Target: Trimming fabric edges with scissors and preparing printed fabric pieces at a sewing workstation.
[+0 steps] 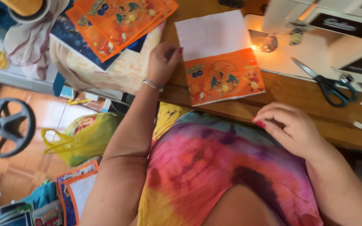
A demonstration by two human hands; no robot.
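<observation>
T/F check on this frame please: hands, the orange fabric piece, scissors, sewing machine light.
1. The left hand touches the left edge of the orange and white fabric piece. True.
2. The right hand holds the scissors. False: the scissors lie alone on the sewing machine bed; the right hand rests at the wooden table edge, holding nothing visible.
3. The machine's light is on. True.
4. The fabric piece is folded under the needle. False: it lies flat on the table, left of the needle area.
5. A yellow bag sits on the floor. True.
</observation>
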